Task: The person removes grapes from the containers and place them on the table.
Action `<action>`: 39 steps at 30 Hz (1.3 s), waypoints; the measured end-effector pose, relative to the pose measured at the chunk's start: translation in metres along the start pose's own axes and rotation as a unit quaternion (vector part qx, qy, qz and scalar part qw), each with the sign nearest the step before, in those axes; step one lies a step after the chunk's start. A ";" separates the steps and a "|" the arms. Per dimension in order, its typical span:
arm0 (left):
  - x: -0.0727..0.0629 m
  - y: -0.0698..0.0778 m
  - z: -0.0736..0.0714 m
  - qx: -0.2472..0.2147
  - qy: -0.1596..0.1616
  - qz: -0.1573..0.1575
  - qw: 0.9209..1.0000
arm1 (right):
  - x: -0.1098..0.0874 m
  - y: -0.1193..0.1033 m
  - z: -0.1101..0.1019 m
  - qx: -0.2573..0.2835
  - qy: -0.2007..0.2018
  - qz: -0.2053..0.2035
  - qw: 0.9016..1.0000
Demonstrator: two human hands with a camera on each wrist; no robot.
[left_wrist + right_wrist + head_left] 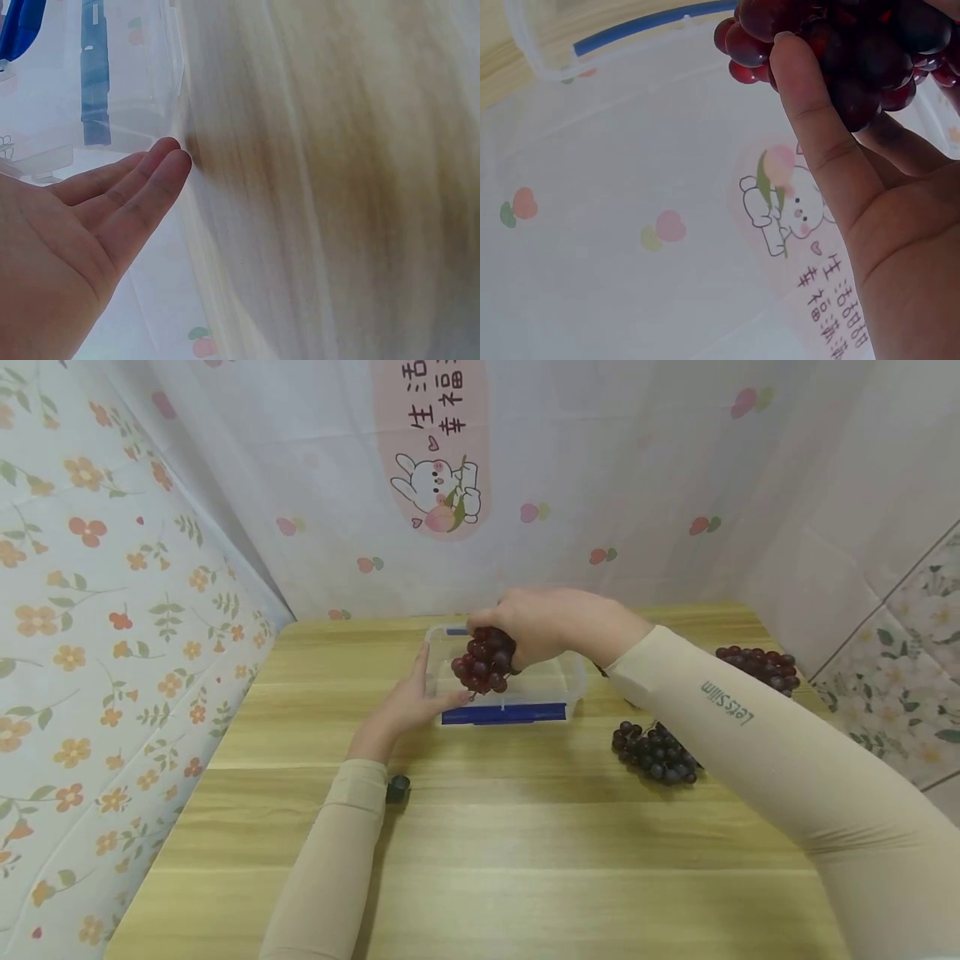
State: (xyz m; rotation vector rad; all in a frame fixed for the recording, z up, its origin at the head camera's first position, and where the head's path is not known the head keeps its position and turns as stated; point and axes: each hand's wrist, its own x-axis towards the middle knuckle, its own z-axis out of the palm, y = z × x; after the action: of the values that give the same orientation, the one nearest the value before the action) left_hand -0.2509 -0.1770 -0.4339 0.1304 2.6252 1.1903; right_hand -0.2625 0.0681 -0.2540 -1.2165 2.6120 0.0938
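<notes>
In the head view my right hand [551, 618] grips a bunch of red grapes [483, 662] above a clear plastic container [547, 681] with blue clips [504, 714]. The right wrist view shows the fingers spread against the grapes [855, 60], with the container's rim [536, 45] behind. My left hand [405, 706] is at the container's left side, thumb near its front corner. Seen from the left wrist, its fingers are nearly straight, fingertips [178, 159] right at the container wall [142, 67].
To the right on the wooden table [480, 860] lie a bunch of dark grapes [656, 756] and, farther back, another bunch of red grapes [757, 668], both partly behind my right sleeve [780, 760]. A printed curtain [600, 485] hangs behind the table's far edge.
</notes>
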 end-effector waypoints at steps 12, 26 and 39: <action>0.001 -0.001 0.001 -0.004 0.006 0.002 1.000 | -0.017 0.006 0.012 0.052 0.046 -0.003 0.998; 0.000 -0.001 0.000 0.004 0.006 0.000 1.000 | -0.029 0.008 0.035 0.131 0.108 0.030 0.985; 0.001 -0.002 0.001 0.012 0.011 -0.002 1.000 | -0.051 0.014 0.062 0.229 0.169 0.086 0.955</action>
State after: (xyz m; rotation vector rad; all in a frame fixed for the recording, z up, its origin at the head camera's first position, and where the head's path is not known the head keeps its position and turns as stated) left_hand -0.2512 -0.1771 -0.4366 0.1174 2.6588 1.1668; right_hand -0.2288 0.1250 -0.3013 -0.9003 2.7864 -0.7094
